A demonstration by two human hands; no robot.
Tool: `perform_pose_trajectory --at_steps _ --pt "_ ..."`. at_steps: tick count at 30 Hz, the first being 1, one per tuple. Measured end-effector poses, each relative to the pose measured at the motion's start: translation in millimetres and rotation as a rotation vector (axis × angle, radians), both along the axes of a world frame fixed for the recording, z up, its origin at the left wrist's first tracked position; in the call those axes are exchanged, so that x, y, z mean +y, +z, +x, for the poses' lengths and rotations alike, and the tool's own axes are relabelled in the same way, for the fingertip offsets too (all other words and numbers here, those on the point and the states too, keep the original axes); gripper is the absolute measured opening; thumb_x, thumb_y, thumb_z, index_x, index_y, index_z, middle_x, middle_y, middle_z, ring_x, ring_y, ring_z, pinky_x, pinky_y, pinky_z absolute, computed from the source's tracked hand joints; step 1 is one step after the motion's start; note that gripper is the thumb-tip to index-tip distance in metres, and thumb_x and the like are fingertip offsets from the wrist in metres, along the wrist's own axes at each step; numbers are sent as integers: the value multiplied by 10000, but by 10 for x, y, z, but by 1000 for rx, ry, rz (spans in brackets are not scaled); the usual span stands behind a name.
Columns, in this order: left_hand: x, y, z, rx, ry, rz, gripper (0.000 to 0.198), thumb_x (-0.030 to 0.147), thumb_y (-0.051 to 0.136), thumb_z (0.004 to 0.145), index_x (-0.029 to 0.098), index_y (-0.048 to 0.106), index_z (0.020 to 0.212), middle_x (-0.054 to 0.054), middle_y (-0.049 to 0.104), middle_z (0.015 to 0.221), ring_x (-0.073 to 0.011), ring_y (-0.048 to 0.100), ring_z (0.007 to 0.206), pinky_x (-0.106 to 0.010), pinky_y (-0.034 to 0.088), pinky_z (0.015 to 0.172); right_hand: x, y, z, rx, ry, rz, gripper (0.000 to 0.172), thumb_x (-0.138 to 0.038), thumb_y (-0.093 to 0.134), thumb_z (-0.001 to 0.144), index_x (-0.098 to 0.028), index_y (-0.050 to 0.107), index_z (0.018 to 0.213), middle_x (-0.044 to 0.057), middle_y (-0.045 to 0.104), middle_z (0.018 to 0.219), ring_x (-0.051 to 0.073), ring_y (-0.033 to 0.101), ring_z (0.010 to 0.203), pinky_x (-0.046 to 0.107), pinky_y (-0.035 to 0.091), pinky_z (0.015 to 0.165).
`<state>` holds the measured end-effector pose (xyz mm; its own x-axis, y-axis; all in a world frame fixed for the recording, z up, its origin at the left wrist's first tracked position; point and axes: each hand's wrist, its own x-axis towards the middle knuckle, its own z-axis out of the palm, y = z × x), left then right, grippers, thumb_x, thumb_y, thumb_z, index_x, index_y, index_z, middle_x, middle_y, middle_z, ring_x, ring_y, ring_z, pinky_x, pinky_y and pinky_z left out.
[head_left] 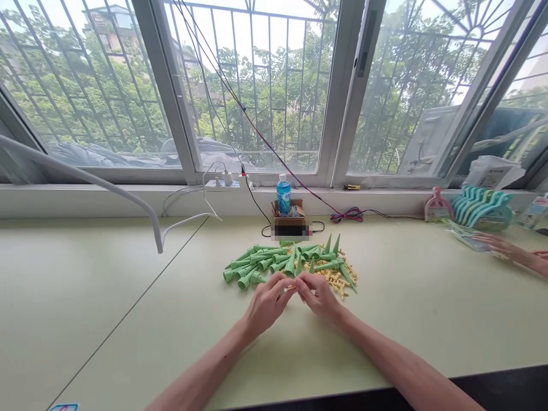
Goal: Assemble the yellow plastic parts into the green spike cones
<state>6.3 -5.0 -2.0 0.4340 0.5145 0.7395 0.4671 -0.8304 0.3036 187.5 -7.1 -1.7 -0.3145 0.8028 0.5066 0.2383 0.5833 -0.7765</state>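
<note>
My left hand and my right hand meet at the fingertips, just in front of a heap of small plastic parts. The fingers of both are pinched together. Whatever lies between them is mostly covered; only a tiny orange-yellow speck shows. Behind them lie several green hollow cone-shaped pieces, mostly on their sides with round open ends toward me. A few green pointed cones stand upright. Small yellow pegs are scattered among and to the right of the green pieces.
Behind the heap, a blue bottle stands at a small cardboard box. A white bent tube reaches in from the left. Another person's hand rests at the right, near teal hangers. Coiled cable lies by the window sill.
</note>
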Motion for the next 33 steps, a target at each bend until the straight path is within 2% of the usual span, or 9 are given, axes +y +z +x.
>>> perform_pose_trajectory --at_steps 7,12,17,22,25,29,33 --pt "26 12 0 -41 32 -5 71 259 591 931 195 575 958 15 526 810 -42 393 501 -174 350 476 8 17 6 33 1 -27 298 -381 488 956 -172 565 758 -28 493 553 102 441 469 220 328 461" --pt "19 36 -9 -117 52 -34 308 308 683 858 222 482 1075 30 481 839 -31 343 475 -169 340 441 17 13 3 58 -104 -9 296 -380 484 951 -185 533 735 -38 461 546 100 415 455 226 314 452" --pt "-3 70 -19 -212 48 -60 291 205 633 851 224 425 1054 68 375 752 -37 340 464 -171 323 440 51 15 -3 91 -182 -18 269 -370 490 946 -187 535 753 -37 458 559 102 403 459 230 301 445" --pt "12 95 -48 -217 63 -149 310 202 586 845 220 416 1103 -8 443 967 -33 382 505 -194 363 473 51 14 -14 80 -190 -13 244 -360 496 943 -185 541 779 -29 482 595 103 412 485 229 318 462" --pt "26 100 -74 -155 82 -218 209 214 559 858 219 442 1030 23 461 841 -64 389 520 -202 363 495 43 26 -21 80 -194 -13 231 -361 503 940 -183 545 799 -28 494 607 101 414 490 226 319 461" --pt "40 95 -77 -38 98 -303 58 261 508 903 205 496 897 50 468 664 -93 410 512 -217 359 522 40 52 -30 83 -185 -12 212 -368 506 943 -184 552 846 -6 556 654 113 489 525 226 374 486" --pt "78 69 -60 25 143 -359 223 316 440 951 187 544 803 24 527 633 -114 450 532 -238 354 546 38 71 -31 76 -182 -37 221 -399 487 951 -194 541 889 11 591 711 114 516 501 223 389 452"
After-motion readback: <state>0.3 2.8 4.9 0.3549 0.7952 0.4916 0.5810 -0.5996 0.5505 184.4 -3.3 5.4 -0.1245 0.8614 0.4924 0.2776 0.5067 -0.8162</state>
